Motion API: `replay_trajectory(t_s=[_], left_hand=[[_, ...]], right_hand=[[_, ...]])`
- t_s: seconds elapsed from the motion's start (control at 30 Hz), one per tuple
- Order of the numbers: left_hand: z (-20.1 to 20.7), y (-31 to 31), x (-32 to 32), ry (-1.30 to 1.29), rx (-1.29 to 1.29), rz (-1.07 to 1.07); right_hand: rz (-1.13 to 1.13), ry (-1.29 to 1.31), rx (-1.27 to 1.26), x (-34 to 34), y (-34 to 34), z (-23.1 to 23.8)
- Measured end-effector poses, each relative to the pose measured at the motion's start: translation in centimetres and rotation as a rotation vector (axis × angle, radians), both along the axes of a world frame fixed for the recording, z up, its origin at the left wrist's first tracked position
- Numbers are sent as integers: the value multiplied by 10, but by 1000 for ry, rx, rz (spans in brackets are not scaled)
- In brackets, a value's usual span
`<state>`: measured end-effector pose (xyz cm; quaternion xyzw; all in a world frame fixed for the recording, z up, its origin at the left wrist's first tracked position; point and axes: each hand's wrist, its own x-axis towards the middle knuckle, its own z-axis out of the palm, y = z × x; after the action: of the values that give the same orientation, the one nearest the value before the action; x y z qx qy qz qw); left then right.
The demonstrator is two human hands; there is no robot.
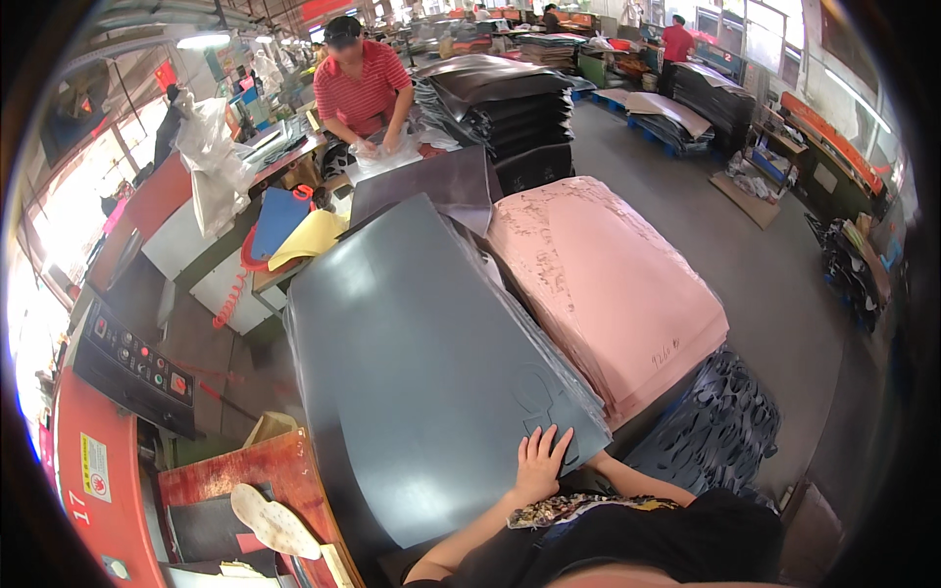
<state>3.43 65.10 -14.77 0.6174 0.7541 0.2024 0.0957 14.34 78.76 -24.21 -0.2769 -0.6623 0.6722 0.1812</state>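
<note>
A large dark grey-green sheet (412,343), smooth and slightly glossy, lies on top of a stack in front of me. My left hand (539,465) rests flat on its near right corner, fingers spread, holding nothing. Beneath the fingertips is a faint outline (534,392) pressed or drawn on the sheet. From the right my right forearm (637,482) reaches to the edge of that same corner. My right hand's fingers are hidden there, so their grip does not show.
A stack of pink sheets (618,284) stands on the right, with dark cut-out scrap sheets (716,421) below it. At left is a red machine (98,470) with a black control panel (137,363). Across the stacks, a person in a red striped shirt (363,88) handles clear plastic.
</note>
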Motion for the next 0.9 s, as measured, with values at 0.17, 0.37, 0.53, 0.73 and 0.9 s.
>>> replay_trajectory(t_s=[0.17,0.37,0.53,0.73,0.9], left_hand=[[-9,0,2,52,73,16],[-12,0,2,50,86,13],[-10,-2,0,18,45,-11],[-9,-3,-1,-4,37,-21],[-9,-3,-1,2,38,-24]], right_hand=[[-23,-33,-92,-1,-3,2],[-35,-75,-155,0,-4,5],[-44,-102,-200,0,-6,10],[-76,-146,-272,1,-6,19],[-52,-128,-263,2,-4,8]])
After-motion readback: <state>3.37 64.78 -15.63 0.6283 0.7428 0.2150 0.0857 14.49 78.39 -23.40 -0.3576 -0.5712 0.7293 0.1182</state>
